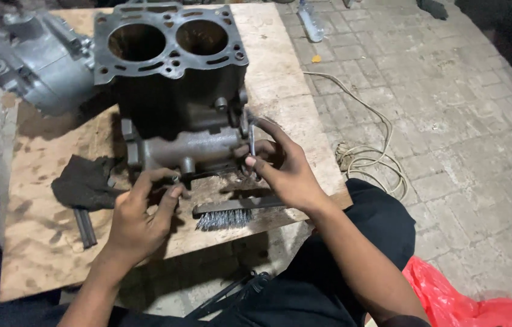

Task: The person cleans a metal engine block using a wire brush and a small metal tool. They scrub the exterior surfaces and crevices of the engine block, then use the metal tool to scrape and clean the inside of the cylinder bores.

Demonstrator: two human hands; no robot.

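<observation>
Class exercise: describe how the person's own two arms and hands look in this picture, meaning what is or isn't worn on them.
Both arms are bare from the frame's lower edge to the wrist; no sleeve shows. The left hand and right hand wear no gloves, and no ring, watch or bracelet is visible. Each has slim fingers and short nails. Dark trousers cover the legs below.
</observation>
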